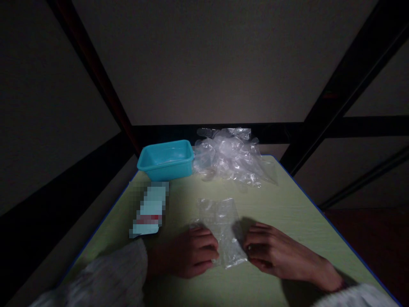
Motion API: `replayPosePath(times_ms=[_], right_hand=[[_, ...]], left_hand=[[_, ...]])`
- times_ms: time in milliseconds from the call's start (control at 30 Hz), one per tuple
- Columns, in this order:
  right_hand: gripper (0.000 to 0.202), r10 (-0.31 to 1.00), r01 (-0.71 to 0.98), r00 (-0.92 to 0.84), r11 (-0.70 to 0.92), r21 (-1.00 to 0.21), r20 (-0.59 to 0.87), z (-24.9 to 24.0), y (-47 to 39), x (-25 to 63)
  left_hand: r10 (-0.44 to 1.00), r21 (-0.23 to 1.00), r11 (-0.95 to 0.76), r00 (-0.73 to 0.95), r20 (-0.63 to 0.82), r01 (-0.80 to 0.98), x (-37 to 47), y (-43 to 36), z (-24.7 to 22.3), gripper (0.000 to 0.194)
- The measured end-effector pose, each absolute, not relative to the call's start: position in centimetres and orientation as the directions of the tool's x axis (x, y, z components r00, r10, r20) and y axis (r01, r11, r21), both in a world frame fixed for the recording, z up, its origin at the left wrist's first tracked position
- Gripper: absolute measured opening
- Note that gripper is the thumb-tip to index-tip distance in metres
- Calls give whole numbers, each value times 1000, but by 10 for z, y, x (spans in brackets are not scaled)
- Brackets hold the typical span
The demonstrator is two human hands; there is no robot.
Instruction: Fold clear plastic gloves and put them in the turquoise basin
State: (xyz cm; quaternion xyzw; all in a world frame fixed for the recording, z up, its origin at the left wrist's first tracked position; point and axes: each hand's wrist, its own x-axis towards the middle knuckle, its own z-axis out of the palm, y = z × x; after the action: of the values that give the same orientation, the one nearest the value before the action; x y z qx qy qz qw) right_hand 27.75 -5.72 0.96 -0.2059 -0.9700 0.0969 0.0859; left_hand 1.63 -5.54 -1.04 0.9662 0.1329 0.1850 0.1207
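A crinkled, roughly rectangular piece of thin clear plastic film (223,219) lies on the table between my hands. Whether it is a folded glove or a small bag, I cannot tell. My left hand (196,253) is closed, its curled fingers over the film's left edge. Opposite it, my right hand (266,249) has its fingers drawn together at the right edge. The fingertips are partly hidden on both sides. Behind the film sits a loose heap of clear plastic (231,155) with rounded, finger-like ends, like disposable gloves.
A turquoise rectangular basin (169,170) stands at the table's back left corner. In front of it lies a pale, elongated item (151,209), blurred out by pixelation. The pale yellow-green table (287,209) has blue edging and meets a wall (217,64) at the back.
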Motion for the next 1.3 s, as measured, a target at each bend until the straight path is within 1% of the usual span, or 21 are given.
replayPosePath(times_ms=[100,233,467,600,767,867,1033,1200,1300], right_hand=[[17,418,391,-901,898,-201,114,9,-58,277],[17,420,396,-898,902,-174,132,8,-59,276],[22,418,390,-899,900,-196,130,6,-59,275],[21,426,398,-897,895,-202,120,8,-59,275],[21,417,389,-903,896,-212,106,9,-58,274],[18,421,388,-900,892,-230,114,10,-58,274],[18,446,392,-881,876,-280,159,12,-58,275],[19,477,381,-850,849,-365,223,16,-57,276],[20,492,360,-830,833,-420,263,18,-57,277]], left_hand=[[297,298,-933,897,327,200,16,-55,-11,8],[294,297,-934,897,330,197,16,-55,-11,8],[307,292,-932,895,323,215,17,-55,-10,6],[310,280,-933,899,309,226,17,-55,-10,5],[364,269,-920,877,313,286,19,-59,-11,3],[421,267,-901,839,345,342,21,-63,-10,9],[494,263,-869,763,416,419,25,-72,-11,24],[510,230,-856,688,517,462,30,-81,-19,44],[525,206,-841,664,533,500,34,-86,-23,42]])
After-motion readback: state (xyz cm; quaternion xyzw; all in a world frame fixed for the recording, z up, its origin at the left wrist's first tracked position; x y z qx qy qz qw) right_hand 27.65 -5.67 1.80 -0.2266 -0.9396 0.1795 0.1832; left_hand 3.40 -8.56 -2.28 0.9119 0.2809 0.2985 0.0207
